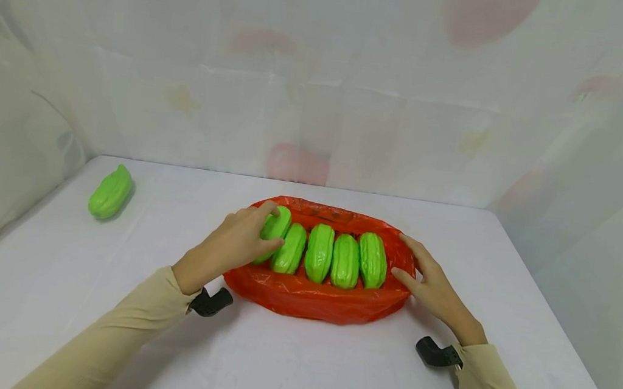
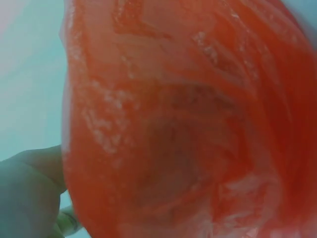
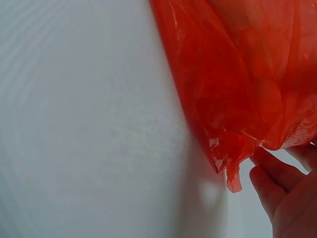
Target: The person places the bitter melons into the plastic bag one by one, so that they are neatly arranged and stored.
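Observation:
A red plastic bag (image 1: 314, 301) lies spread wide on the table, with several bright green ridged gourds (image 1: 319, 253) side by side inside it. At the bag's left end, my left hand (image 1: 237, 234) grips the leftmost gourd (image 1: 276, 225) between thumb and fingers. My right hand (image 1: 436, 290) touches the bag's right end, thumb and fingers spread apart at the rim. In the right wrist view, fingers (image 3: 277, 173) show beside the bag's gathered corner (image 3: 233, 156). Red plastic (image 2: 163, 124) fills most of the left wrist view and hides the gourd there.
Another green gourd (image 1: 111, 194) lies alone near the table's far left corner. The table (image 1: 298, 364) has a white cover. A patterned cloth (image 1: 352, 100) hangs behind it, and more cloth hangs at both sides.

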`<state>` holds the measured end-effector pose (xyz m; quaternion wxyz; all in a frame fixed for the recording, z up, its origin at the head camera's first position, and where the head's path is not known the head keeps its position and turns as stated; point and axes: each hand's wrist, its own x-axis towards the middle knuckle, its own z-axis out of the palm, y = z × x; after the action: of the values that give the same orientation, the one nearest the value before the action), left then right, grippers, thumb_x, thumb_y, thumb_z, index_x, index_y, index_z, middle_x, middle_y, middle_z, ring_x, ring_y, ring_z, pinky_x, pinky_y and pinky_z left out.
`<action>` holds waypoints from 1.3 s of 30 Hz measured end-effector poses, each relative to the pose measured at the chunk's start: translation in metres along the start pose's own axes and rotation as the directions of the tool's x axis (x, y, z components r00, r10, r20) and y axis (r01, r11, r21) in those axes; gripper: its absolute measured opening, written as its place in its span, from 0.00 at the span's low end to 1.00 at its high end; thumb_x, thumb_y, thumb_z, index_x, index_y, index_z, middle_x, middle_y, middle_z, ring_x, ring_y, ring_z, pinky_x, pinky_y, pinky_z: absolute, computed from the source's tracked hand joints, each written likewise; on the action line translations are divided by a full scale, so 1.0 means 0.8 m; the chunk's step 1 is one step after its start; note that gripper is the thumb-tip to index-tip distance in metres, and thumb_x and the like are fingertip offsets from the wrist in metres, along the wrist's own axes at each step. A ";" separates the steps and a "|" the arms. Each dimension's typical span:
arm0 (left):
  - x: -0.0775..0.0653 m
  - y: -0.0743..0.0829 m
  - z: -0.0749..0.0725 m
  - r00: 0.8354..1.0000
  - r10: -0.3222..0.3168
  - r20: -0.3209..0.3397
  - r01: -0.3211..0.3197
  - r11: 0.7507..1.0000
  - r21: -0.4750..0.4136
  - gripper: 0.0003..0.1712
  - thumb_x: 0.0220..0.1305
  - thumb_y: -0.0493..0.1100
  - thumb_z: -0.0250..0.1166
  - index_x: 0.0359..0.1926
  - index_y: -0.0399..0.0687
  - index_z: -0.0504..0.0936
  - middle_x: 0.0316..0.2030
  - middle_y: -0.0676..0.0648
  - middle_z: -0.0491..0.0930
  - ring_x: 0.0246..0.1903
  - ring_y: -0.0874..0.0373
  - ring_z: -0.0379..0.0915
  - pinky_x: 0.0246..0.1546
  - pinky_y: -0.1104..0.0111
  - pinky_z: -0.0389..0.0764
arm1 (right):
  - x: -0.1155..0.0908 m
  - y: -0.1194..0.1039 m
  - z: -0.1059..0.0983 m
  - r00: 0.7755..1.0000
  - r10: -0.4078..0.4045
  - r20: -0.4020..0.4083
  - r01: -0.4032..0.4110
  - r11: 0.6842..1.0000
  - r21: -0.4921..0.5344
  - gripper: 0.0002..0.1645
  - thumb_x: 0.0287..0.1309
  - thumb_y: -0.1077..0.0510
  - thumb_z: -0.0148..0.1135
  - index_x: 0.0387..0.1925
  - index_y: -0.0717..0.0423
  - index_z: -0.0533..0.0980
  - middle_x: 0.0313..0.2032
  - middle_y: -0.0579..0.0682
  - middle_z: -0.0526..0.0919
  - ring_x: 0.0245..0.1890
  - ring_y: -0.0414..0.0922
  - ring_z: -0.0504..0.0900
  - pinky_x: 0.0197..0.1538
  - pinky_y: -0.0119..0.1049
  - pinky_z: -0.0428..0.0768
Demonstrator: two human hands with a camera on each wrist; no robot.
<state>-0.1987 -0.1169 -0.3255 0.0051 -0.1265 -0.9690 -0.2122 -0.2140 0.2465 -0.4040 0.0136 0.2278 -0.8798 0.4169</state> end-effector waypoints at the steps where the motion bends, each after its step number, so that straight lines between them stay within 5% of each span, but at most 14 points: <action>1: 0.000 0.000 0.000 1.000 -0.010 0.004 0.010 1.000 0.004 0.30 0.61 0.49 0.70 0.59 0.42 0.71 0.45 0.39 0.83 0.35 0.47 0.77 0.36 0.58 0.79 | 0.000 0.000 0.000 1.000 0.000 0.001 0.000 1.000 0.002 0.40 0.67 0.59 0.60 0.74 0.61 0.55 0.73 0.64 0.60 0.71 0.66 0.62 0.67 0.62 0.66; 7: 0.002 -0.001 0.003 0.996 -0.067 0.056 0.067 0.998 0.015 0.27 0.63 0.50 0.68 0.56 0.39 0.72 0.34 0.43 0.79 0.28 0.51 0.72 0.28 0.65 0.73 | 0.001 0.001 -0.001 1.000 -0.003 0.003 0.003 1.000 0.012 0.40 0.66 0.59 0.60 0.74 0.61 0.55 0.72 0.65 0.60 0.71 0.66 0.62 0.66 0.62 0.67; 14: 0.005 -0.003 0.002 0.996 -0.049 0.077 0.048 0.999 0.013 0.23 0.66 0.46 0.63 0.56 0.35 0.74 0.45 0.38 0.81 0.35 0.50 0.75 0.34 0.63 0.78 | 0.001 0.000 -0.002 1.000 0.003 0.007 -0.003 1.000 0.008 0.41 0.66 0.59 0.60 0.75 0.61 0.54 0.73 0.65 0.59 0.71 0.66 0.62 0.66 0.62 0.67; 23: 0.006 -0.006 0.003 0.992 -0.069 0.103 0.068 0.998 0.006 0.25 0.64 0.48 0.68 0.54 0.36 0.74 0.46 0.38 0.76 0.40 0.50 0.71 0.38 0.60 0.75 | -0.001 -0.003 -0.003 1.000 0.005 0.009 -0.005 1.000 0.005 0.40 0.67 0.59 0.60 0.74 0.61 0.55 0.72 0.65 0.59 0.71 0.67 0.62 0.66 0.64 0.66; 33: 0.006 -0.013 0.007 0.997 -0.036 0.071 0.036 0.999 0.001 0.23 0.62 0.46 0.70 0.51 0.35 0.77 0.43 0.40 0.82 0.37 0.51 0.74 0.39 0.58 0.79 | -0.003 -0.006 -0.003 1.000 0.006 0.010 -0.006 1.000 0.018 0.39 0.67 0.60 0.60 0.74 0.61 0.55 0.73 0.65 0.59 0.71 0.67 0.61 0.67 0.64 0.65; 39: 0.001 -0.013 -0.003 1.000 -0.010 0.004 0.010 0.999 -0.035 0.22 0.63 0.44 0.69 0.54 0.36 0.79 0.45 0.39 0.82 0.44 0.46 0.77 0.42 0.55 0.80 | -0.003 -0.008 -0.003 1.000 0.008 0.011 -0.009 1.000 0.026 0.39 0.67 0.60 0.60 0.74 0.61 0.55 0.73 0.65 0.59 0.72 0.66 0.61 0.67 0.64 0.65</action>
<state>-0.2021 -0.1267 -0.3279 -0.0001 -0.1221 -0.9658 -0.2288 -0.2101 0.2457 -0.3985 0.0040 0.2265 -0.8753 0.4273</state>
